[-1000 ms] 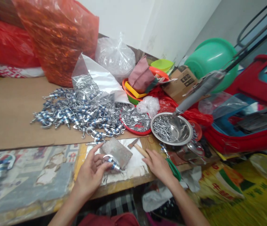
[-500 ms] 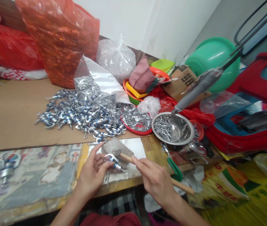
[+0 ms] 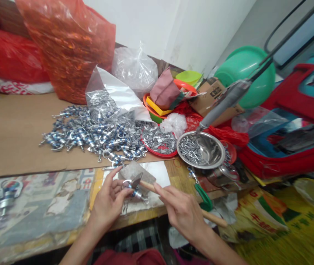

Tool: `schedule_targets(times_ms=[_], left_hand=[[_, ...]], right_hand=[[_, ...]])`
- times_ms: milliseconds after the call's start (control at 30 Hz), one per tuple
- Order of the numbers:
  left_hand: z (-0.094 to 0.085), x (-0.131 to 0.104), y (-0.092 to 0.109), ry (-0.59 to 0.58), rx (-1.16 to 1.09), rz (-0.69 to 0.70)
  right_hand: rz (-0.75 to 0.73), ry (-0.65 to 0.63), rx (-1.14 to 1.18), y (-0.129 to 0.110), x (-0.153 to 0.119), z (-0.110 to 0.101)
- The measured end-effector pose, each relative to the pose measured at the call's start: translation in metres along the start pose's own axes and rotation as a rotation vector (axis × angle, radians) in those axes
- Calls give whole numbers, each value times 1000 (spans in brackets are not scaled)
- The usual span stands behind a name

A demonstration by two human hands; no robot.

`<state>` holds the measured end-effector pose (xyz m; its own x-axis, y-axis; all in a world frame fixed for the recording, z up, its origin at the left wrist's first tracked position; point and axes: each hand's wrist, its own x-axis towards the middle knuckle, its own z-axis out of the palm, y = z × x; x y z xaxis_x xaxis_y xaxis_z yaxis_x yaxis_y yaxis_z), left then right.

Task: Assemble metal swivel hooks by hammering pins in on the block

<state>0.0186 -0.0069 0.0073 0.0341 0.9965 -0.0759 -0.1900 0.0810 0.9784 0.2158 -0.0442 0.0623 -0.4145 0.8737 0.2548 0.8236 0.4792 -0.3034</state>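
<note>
Pinched in the fingers of my left hand (image 3: 105,202) is a small blue-and-silver metal fitting (image 3: 138,195) with a curved silver hook and a small ring at its end. It lies at the near edge of a grey block (image 3: 131,170) on a white sheet (image 3: 163,172). My right hand (image 3: 184,211) is closed round the wooden handle of a hammer (image 3: 215,218). The hammer's head is over the fitting, partly covering it; whether they touch I cannot tell.
A heap of similar fittings (image 3: 82,132) covers the cardboard (image 3: 13,136) behind. Beyond the block are a red tray (image 3: 164,155) of small metal pieces and a steel bowl (image 3: 215,152) of pins. A grey-handled tool (image 3: 223,103) slants over the bowl. A green-handled piece (image 3: 205,198) lies at the table edge.
The hammer head has tilted and shifted slightly over the fitting. My left hand keeps its hold in nearly the same place. The whole view has moved a little.
</note>
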Motion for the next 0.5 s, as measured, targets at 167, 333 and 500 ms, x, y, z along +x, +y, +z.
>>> schedule_targets(times_ms=[167,333,500], left_hand=[[0,0,-2,7,16,11],[-1,-2,-1,53,65,16],[-7,-2,8,24,398,64]], right_hand=[[25,67,41,-2,-5,5],[200,94,264,23,-4,18],[386,56,273,66,7,35]])
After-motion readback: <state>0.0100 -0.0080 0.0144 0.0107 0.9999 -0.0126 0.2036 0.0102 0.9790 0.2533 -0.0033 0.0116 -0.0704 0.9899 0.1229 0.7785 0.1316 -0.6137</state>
